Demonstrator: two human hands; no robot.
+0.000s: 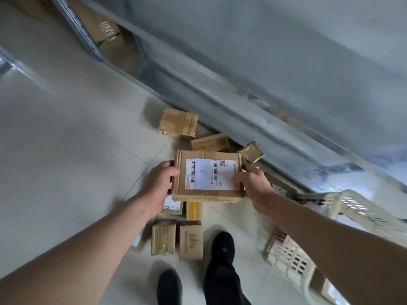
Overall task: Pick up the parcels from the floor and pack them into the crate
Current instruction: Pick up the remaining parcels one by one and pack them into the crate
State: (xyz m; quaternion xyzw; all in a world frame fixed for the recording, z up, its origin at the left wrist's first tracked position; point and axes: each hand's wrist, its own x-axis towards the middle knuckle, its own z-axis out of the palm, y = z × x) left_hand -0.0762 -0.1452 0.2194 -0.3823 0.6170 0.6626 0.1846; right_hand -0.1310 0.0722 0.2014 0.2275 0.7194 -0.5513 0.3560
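Above the tiled floor (66, 139), the left hand (159, 186) and right hand (253, 183) clamped the labelled parcel (209, 176) by its short ends, with the crate (343, 219) lying nearer the right hand.

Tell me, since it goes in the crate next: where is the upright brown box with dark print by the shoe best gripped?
Take the brown printed box by its two long side faces, coming from above. It stands apart from the shoe, but the taped box sits close on its left, so finger room there looks tight; nudge it aside first.

Nothing actually readable tbh: the brown cardboard parcel (208, 176) has a white shipping label (211, 174) with barcodes and a QR code, print too blurry.
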